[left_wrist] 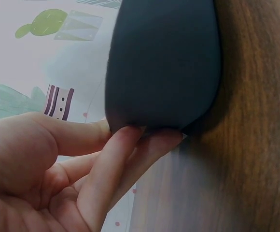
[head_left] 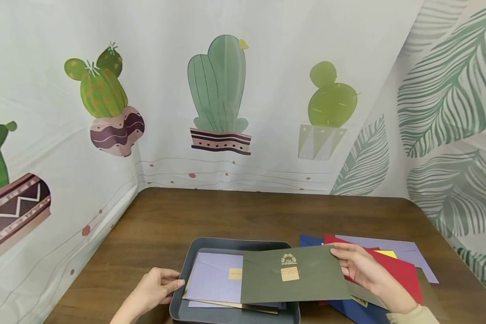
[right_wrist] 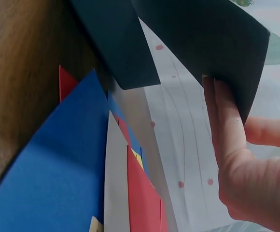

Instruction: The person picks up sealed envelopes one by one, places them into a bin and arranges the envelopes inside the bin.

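Note:
A dark green envelope point(head_left: 267, 283), with a gold crest and a small patterned label, slants over the right part of a dark grey tray point(head_left: 243, 244). My right hand point(head_left: 358, 270) pinches its right end, thumb on one face and fingers on the other, as the right wrist view shows. Inside the tray lies a lilac envelope point(head_left: 212, 274), partly covered by the green one, with other envelopes under it. At the tray's left side, my left hand point(head_left: 154, 288) holds the rim, its thumb at the top edge and its fingers against the outer wall point(left_wrist: 164, 72).
Right of the tray lies a loose pile of envelopes: a red envelope point(head_left: 405, 272), a blue envelope point(right_wrist: 58, 154), a lilac envelope point(head_left: 409, 247), and a bit of yellow. The brown wooden table point(head_left: 227, 211) ends at a cactus-print curtain point(head_left: 275, 90).

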The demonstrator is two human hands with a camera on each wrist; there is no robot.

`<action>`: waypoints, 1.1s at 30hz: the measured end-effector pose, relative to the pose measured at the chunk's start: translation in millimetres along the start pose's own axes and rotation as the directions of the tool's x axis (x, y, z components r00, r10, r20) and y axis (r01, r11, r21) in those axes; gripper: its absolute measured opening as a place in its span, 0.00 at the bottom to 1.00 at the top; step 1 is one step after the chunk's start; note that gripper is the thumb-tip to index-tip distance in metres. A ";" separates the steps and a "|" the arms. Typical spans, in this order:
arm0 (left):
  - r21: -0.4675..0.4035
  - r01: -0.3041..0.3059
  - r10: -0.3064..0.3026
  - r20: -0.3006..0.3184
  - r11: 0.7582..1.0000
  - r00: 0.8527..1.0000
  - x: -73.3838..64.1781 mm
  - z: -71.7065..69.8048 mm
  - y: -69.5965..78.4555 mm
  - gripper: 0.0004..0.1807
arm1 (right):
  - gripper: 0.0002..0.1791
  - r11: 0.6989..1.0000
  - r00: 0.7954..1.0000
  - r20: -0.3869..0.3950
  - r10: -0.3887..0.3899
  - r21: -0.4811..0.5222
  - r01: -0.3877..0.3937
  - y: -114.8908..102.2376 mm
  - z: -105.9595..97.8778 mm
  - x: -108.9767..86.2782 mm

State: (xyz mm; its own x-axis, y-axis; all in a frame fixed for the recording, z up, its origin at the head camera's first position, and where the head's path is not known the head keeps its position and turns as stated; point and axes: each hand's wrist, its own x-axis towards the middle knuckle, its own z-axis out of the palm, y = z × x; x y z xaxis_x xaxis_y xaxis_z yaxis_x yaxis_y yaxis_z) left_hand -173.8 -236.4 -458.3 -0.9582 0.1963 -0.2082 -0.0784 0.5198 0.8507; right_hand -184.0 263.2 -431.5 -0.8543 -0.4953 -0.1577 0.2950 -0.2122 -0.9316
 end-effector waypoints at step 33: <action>-0.011 -0.007 0.007 0.003 1.000 1.000 -1.1 -0.3 -1.8 0.28 | 0.23 0.999 0.996 0.093 -0.001 -0.033 0.005 10.2 47.1 34.7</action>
State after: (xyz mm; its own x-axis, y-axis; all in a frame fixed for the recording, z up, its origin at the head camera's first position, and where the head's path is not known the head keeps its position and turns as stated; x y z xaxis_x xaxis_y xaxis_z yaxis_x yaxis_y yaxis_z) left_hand -172.6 -237.8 -459.4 -0.9579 0.2023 -0.2039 -0.0750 0.5089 0.8575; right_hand -190.4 204.2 -431.0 -0.8111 -0.5713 -0.1252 0.2766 -0.1861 -0.9428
